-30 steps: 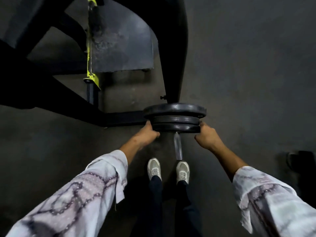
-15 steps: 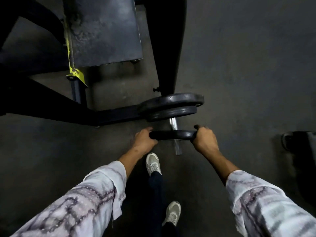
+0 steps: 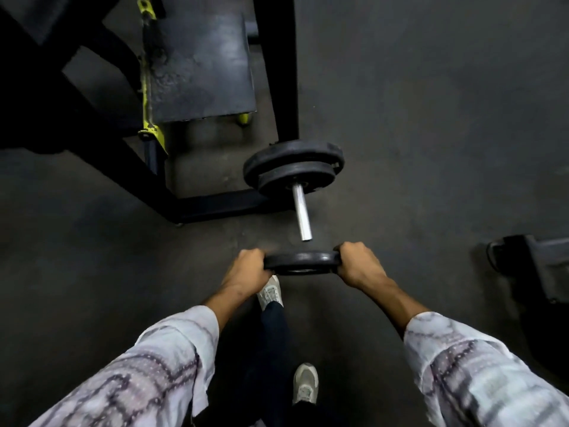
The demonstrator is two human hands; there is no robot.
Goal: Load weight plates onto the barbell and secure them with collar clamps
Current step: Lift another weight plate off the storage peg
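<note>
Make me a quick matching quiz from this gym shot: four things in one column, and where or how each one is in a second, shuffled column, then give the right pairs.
Things:
1. small weight plate
2. bar end
3. two stacked plates
4. yellow painted frame part

States:
A. bare, silver, pointing toward the person
B. already on the bar
C. gripped at its rim by left hand and right hand, off the bar
D. beside the dark flat platform

Pairs: 1-C, 2-A, 3-B, 4-D

A dark, worn floor point(image 3: 431, 118) fills the frame. A black machine frame point(image 3: 215, 204) stands on it at upper left. Two pale shoes point(image 3: 271, 292) stand at lower centre.
</note>
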